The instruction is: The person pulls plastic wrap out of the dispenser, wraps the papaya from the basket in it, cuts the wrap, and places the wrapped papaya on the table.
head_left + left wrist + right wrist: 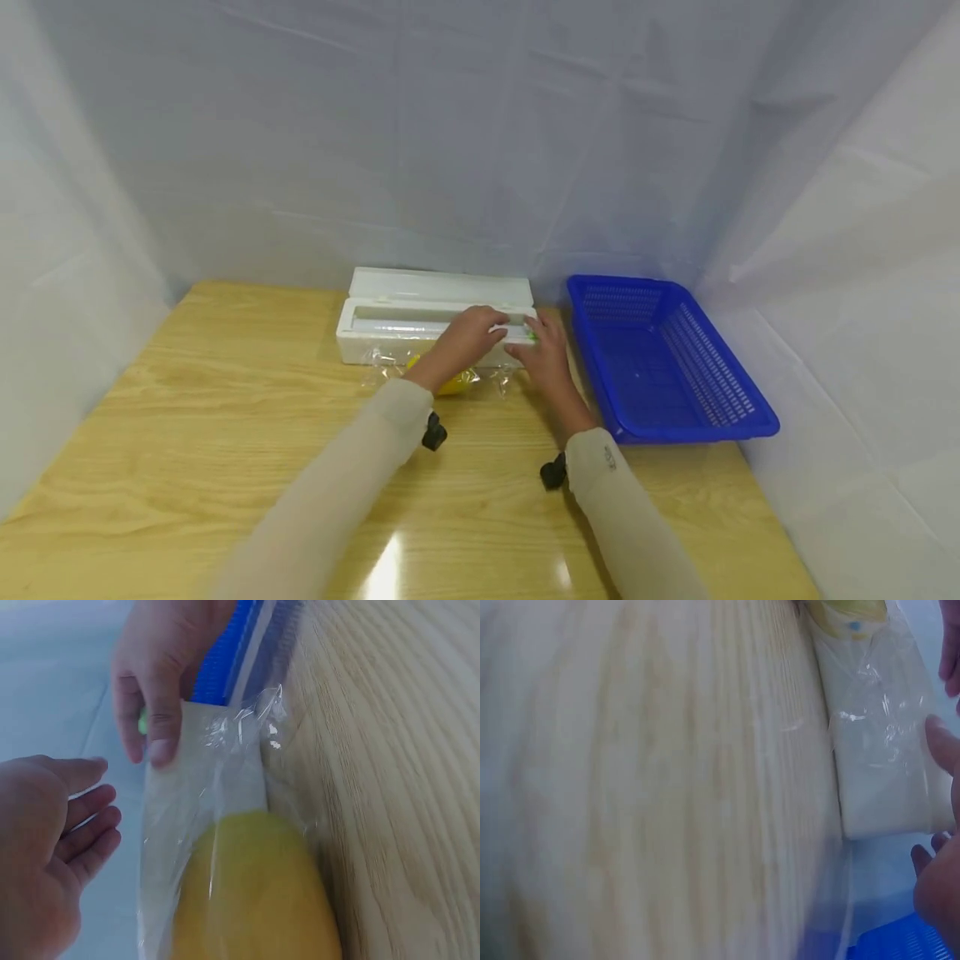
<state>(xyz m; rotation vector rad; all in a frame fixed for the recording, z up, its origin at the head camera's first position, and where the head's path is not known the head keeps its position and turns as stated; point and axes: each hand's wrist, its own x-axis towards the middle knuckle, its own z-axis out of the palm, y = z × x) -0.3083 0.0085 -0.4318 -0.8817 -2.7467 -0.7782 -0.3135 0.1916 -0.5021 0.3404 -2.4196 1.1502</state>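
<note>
A white cling film box [358, 346] stands at the back of the table, its lid [442, 287] raised and a film roll [390, 325] lying inside. Clear film [240, 731] hangs down the front and covers a yellow, mango-like fruit [259, 892] in front of the box. My left hand [467, 337] hovers over the box's right half, fingers loosely bent and holding nothing. At the right end, my right hand [546, 350] grips the box, thumb on the front side and fingers around the end, beside a small green piece [142, 722].
To the right of the box is a blue plastic basket [622, 429] with slotted walls. White sheeting [465, 150] rises behind the wooden table [225, 400] and along both sides. Each sleeve has a black device [434, 433] at the wrist.
</note>
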